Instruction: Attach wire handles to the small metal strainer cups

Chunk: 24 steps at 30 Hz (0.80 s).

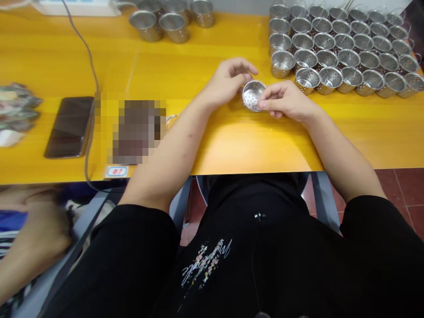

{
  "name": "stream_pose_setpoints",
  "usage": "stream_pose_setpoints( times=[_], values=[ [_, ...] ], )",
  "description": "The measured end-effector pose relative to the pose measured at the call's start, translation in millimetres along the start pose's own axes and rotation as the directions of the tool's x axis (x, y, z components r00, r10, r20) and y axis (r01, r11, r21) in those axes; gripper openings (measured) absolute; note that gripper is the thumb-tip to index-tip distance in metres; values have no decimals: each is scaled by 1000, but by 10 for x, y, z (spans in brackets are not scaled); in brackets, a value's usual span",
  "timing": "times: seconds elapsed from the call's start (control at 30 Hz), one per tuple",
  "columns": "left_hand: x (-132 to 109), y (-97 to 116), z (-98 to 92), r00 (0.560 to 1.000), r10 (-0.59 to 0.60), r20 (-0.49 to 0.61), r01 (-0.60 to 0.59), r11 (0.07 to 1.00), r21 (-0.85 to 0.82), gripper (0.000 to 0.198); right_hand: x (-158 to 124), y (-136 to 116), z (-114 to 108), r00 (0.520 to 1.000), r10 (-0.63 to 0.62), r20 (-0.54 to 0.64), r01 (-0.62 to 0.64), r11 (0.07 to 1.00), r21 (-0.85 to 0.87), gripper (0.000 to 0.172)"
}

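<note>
A small metal cup with a perforated bottom point(253, 96) is tilted so that its inside shows, just above the yellow table point(251, 150). My right hand point(285, 100) pinches its right rim between thumb and fingers. Beside the cup's upper left edge is my left hand point(232, 78), its fingers apart and curved; the thumb comes close to the rim, and whether it touches cannot be told.
Rows of perforated metal cups point(351, 77) fill the back right, and several more point(174, 27) stand at the back left. A dark phone point(69, 127), a cable point(86, 46) and plastic packets point(18, 108) lie left. Another person's arm point(36, 238) is at lower left.
</note>
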State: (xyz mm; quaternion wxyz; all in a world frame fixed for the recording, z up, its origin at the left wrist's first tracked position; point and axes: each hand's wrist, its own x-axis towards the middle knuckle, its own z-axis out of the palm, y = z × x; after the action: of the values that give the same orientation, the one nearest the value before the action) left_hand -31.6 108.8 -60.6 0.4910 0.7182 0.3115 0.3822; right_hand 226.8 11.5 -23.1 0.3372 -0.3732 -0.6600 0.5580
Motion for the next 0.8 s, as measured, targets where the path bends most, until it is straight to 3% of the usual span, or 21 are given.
stream_pose_setpoints(
  times=[0.13, 0.3, 0.5, 0.7, 0.8],
  values=[
    [-30, 80, 38, 997, 63, 40, -66, 995, 72, 48, -6, -6, -4, 999, -7, -36, 5, 999, -40, 54],
    [-111, 133, 66, 995, 56, 84, -67, 989, 135, 53, -19, -65, 43, 998, -4, -63, 0, 997, -71, 56],
    [-171, 241, 75, 986, 105, 133, -126, 979, 162, 43, -31, -145, 86, 996, 31, -85, -40, 993, -107, 55],
    [-190, 266, 41, 971, 108, 215, -144, 976, 160, 85, -44, -167, 109, 997, 43, -69, -53, 986, -160, 56],
    [-185, 247, 10, 971, 91, 221, -128, 979, 158, 92, -48, -168, 123, 997, 48, -60, -58, 982, -181, 62]
  ],
)
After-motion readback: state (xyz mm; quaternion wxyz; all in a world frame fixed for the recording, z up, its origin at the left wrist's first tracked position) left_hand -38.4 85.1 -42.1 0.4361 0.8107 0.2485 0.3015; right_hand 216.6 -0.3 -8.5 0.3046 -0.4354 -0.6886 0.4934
